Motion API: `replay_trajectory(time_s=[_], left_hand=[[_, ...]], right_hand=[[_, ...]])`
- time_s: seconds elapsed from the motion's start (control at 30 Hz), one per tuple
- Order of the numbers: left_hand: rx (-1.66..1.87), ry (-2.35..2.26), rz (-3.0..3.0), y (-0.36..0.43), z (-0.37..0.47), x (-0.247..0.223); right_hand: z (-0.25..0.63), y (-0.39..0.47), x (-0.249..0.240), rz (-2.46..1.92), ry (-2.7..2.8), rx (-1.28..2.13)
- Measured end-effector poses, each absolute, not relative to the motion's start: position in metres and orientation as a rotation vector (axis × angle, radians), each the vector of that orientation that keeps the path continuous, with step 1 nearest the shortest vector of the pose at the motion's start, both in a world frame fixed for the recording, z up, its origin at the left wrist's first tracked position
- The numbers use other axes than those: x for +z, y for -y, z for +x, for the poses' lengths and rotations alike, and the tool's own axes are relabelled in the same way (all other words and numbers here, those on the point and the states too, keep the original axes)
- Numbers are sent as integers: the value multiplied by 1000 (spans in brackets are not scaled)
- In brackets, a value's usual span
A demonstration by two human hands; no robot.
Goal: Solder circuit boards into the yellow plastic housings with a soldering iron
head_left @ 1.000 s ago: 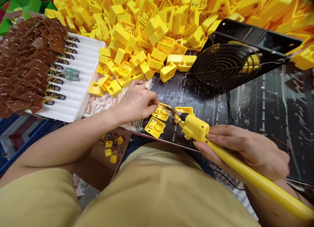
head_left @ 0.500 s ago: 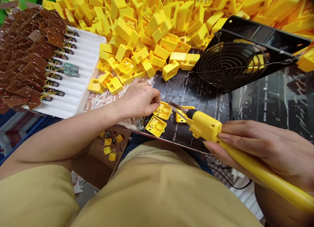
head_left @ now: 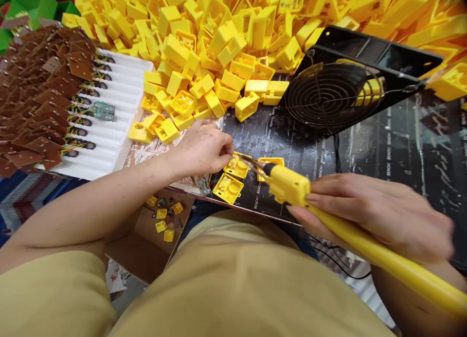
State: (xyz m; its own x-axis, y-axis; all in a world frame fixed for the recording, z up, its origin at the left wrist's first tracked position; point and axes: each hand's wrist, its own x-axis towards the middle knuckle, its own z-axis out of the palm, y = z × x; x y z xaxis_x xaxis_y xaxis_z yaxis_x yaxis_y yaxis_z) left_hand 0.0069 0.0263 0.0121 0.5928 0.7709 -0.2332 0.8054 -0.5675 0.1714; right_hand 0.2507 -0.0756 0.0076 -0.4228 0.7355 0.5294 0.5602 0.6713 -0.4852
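Note:
My right hand (head_left: 379, 215) is wrapped round a yellow soldering iron (head_left: 292, 181) with a thick yellow handle. Its thin metal tip points left and reaches the right side of an open yellow plastic case (head_left: 239, 165). At that case's left edge, my left hand (head_left: 207, 147) has thumb and forefinger pinched together; whatever is between them is hidden. Just below lies a second open case (head_left: 228, 188) with a round speaker grille. A third yellow case (head_left: 270, 168) sits behind the iron's tip. Beside the second case, a small circuit board (head_left: 203, 186) with thin wires rests at the table edge.
A heap of yellow cases (head_left: 204, 50) covers the back of the table. At the right stands a black fan (head_left: 328, 96) with a wire guard. On the left, a white ribbed tray (head_left: 113, 152) bears brown circuit boards (head_left: 40, 94). Below is a cardboard box (head_left: 146, 249) containing several parts.
The soldering iron and my right hand have moved left, bringing the tip over the upper case. My left hand keeps its pinch beside that case. The view has shifted slightly.

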Motion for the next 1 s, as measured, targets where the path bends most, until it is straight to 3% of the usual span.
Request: replay_trajectory(time_s=[0.33,0.77,1.0], left_hand=[[-209,-1289,2533,-28,8,13],[-41,-1075,2484,-24,-14,7],[-143,-1035,2541,-27,-9,11]], right_hand=[[256,84,4,-1138,2084,336],[261,83,-9,-927,2019,179],[262,87,-4,-1032,2063,238]])
